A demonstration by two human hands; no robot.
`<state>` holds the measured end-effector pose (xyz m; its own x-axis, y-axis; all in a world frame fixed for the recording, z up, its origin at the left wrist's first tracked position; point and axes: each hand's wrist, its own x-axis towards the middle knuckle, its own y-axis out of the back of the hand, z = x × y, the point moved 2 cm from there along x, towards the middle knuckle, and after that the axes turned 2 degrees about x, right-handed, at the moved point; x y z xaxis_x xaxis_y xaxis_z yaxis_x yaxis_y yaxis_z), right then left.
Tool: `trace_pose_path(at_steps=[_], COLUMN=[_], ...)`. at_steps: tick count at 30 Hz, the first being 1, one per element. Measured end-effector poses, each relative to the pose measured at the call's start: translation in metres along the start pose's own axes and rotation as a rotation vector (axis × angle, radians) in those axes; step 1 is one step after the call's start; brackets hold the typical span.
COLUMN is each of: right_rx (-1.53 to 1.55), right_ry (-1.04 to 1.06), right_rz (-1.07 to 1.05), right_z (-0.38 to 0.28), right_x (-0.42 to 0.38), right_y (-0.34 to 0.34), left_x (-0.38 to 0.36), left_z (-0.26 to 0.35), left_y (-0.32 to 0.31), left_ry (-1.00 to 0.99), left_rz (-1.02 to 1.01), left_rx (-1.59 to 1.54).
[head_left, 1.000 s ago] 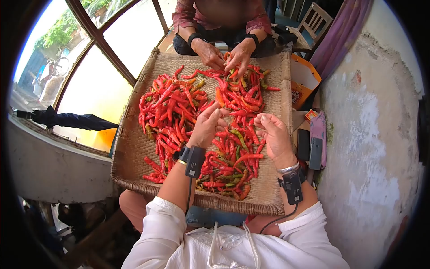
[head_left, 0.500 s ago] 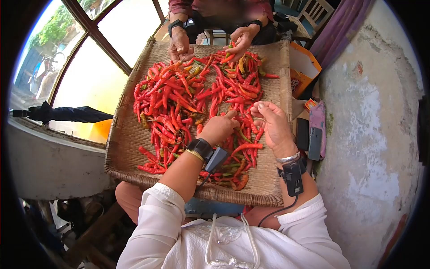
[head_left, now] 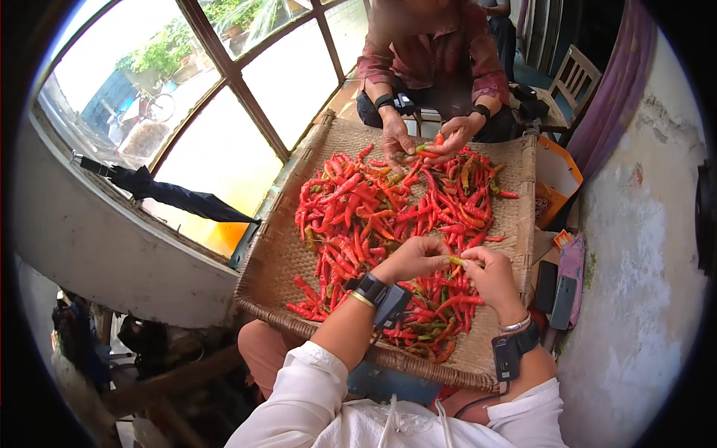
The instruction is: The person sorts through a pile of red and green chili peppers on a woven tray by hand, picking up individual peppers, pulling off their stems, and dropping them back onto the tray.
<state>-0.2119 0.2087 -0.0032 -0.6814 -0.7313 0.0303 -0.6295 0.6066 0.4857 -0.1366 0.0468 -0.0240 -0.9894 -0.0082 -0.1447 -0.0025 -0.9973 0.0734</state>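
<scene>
My left hand (head_left: pixel 414 259) and my right hand (head_left: pixel 494 278) meet over the near part of a woven tray (head_left: pixel 269 287). Between their fingertips is a yellowish-green chili pepper (head_left: pixel 455 260), pinched at both ends. Beneath and around my hands lies a heap of red chili peppers (head_left: pixel 347 198), with a few green and yellowish ones mixed in. Each of my wrists wears a strapped black device. Across the tray, another person's hands (head_left: pixel 455 137) hold a chili with red and green on it (head_left: pixel 427 151).
A folded dark umbrella (head_left: pixel 175 196) lies along the window ledge at left. Beside the tray's right edge are an orange box (head_left: pixel 554 179), a phone (head_left: pixel 563 302) and a pink pouch (head_left: pixel 576 257). A rough wall (head_left: pixel 635 261) rises on the right; a wooden chair (head_left: pixel 575 86) stands behind.
My view has swung up and left. My left hand has risen from the heap and come together with my right hand at a yellowish-green chili pepper. The other person's hands have drawn closer together.
</scene>
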Motion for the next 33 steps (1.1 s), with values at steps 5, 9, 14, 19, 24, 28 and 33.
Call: trace_pose_path(at_steps=[5,9,14,19,24,28,33], right_rx=[0.364,0.328,0.287,0.096,-0.355,-0.429,-0.274], right_ry=[-0.143,-0.13,-0.137,-0.016,0.131,0.165,0.14], right_rz=[0.172,0.135,0.108,0.069,-0.001,-0.075,-0.146], right_z=[-0.002,-0.005,-0.001,-0.002,-0.004,-0.01,-0.002], right_x=[0.009,0.009,0.007,0.007,0.003,0.002,0.004], right_y=[0.016,0.011,0.005,0.005,0.001,0.001,-0.005], left_x=[0.017,0.022,0.015,0.022,0.014,0.008,0.005], left_z=[-0.015,-0.035,-0.041,-0.053,-0.027,-0.005,-0.008], left_y=[0.034,0.024,-0.012,-0.007,-0.007,-0.009,-0.009], left_ry=[-0.158,0.018,0.001,-0.05,-0.26,-0.233,-0.037], left_rz=[0.494,0.364,0.14,0.092,0.151,0.11,0.055], left_rx=[-0.529,0.267,1.092,1.179,0.957,0.703,-0.335])
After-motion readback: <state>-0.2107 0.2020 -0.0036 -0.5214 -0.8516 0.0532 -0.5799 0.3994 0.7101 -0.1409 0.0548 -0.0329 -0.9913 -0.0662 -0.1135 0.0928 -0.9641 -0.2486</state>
